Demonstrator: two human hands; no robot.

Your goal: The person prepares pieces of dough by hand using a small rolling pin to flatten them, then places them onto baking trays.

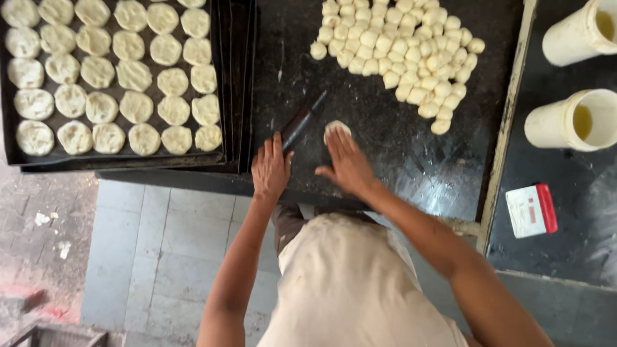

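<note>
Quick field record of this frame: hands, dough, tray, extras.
left hand: flat on black worktop, fingertips at dark slim rolling pin
right hand: pressing pale round dough piece
pile: small pale dough balls, far side
tray: black metal tray, flattened dough rounds in rows
extras: two cream plastic tubs, white-red packet

The one camera is sitting on my head, looking steeply down over my chest. It is taking in the dark worktop (385, 154) and the floor (167, 238) from close above.
</note>
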